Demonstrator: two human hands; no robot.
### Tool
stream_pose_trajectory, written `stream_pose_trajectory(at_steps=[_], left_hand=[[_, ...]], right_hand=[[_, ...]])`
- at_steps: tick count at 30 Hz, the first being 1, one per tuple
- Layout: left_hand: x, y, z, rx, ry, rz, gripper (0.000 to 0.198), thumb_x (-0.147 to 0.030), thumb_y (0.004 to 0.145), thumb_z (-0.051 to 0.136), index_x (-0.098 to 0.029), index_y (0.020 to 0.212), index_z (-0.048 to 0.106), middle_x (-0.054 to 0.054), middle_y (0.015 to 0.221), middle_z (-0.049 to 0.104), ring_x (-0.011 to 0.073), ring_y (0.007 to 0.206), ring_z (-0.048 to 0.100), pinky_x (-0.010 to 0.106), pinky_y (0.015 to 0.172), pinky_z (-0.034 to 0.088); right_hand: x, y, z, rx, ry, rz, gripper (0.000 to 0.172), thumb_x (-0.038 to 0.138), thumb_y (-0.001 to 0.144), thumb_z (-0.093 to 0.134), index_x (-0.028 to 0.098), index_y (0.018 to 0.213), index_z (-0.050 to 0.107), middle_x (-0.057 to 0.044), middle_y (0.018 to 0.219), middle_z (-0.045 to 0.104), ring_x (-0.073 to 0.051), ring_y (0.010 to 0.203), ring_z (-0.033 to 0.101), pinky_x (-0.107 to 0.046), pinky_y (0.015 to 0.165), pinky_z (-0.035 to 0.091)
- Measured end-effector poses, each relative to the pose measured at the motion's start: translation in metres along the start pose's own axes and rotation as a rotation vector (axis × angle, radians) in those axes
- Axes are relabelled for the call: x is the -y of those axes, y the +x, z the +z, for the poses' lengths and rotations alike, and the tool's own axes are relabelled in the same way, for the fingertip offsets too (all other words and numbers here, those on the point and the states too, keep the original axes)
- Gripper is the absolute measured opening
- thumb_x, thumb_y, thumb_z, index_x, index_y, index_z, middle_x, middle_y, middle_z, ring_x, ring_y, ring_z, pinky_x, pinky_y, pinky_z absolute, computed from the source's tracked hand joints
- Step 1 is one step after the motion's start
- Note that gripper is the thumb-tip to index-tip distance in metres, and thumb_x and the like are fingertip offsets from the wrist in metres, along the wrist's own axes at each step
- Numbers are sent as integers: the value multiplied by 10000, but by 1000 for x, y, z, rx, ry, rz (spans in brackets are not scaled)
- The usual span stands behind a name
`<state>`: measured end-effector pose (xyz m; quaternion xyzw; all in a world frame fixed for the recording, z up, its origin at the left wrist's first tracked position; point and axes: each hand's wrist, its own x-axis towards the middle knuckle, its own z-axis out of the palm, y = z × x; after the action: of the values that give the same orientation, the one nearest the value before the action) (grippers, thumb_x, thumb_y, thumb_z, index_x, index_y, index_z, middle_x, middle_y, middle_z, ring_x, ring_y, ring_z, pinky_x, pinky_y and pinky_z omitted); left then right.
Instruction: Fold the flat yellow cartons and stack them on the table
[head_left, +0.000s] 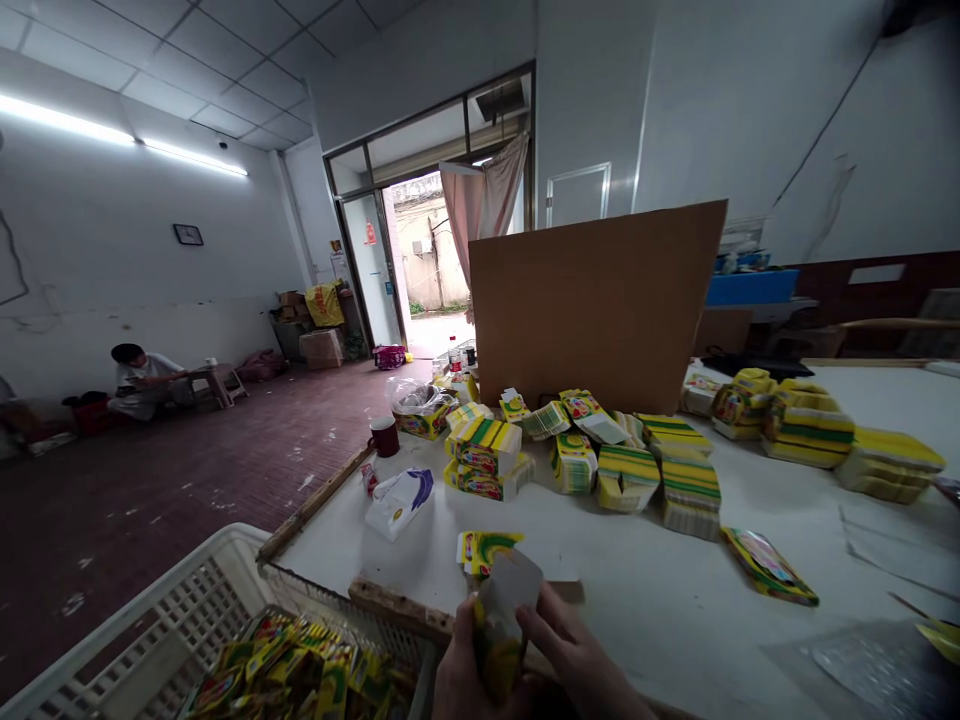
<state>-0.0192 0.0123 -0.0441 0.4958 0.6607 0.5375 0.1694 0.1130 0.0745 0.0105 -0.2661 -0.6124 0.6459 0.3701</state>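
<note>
Carton [501,668], one, held in both hands at the near edge of the tabletop [637,590], slightly right of the basket: small, yellow with green on the printed side, a plain pale flap standing up from it, lower part dark and blurred, so the print is unreadable. Left hand [457,672]: fingers closed round the carton's left side. Right hand [576,650]: thumb and fingers narrow, gripping its right edge near the flap. Counts follow. One printed carton [480,550] just beyond the hands, partly behind the raised flap. One flat packet [771,567], yellow-green border, alone on the right. Centre stacks [484,445] of yellow, green and white cartons: several, overlapping, exact number not readable. Far right, three bundles [808,425] in a row, side by side. One brown cardboard sheet [592,310], upright behind the centre stacks. On the left part of the tabletop: one dark red mug [385,438], one white and purple tissue pack [401,502], one clear plastic bag [416,396] on a printed box [424,424]. Near left, one white slotted basket [241,540]; loose cartons [300,665] inside, heaped, too many to count. Far left, one seated person [154,368] and one wall clock [187,234].
</note>
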Motion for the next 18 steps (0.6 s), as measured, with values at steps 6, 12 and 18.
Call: stream_pose_trajectory(at_steps=[6,12,18], left_hand=[[-2,-9,10,107,-42,-37,735,-439,641,642,-136,1287,464,165,1078,678,338,975,648,370,800,508],[-16,-9,11,109,-35,23,570,-454,695,588,-175,1186,514,138,1061,678,316,920,659,357,751,511],[-7,-10,16,-2,-77,-57,450,-374,753,542,-150,1144,550,186,1136,635,330,1083,599,364,906,490]], right_hand=[[15,-12,5,144,305,349,500,500,686,713,168,1056,661,-80,928,718,-266,910,658,-402,924,462],[6,-10,-2,165,66,60,787,702,750,540,197,1352,493,-137,1335,555,-315,1275,463,-453,1103,297],[-4,-6,-7,292,-566,-209,587,321,851,520,205,1415,407,-140,1471,398,-294,1353,374,-418,1094,340]])
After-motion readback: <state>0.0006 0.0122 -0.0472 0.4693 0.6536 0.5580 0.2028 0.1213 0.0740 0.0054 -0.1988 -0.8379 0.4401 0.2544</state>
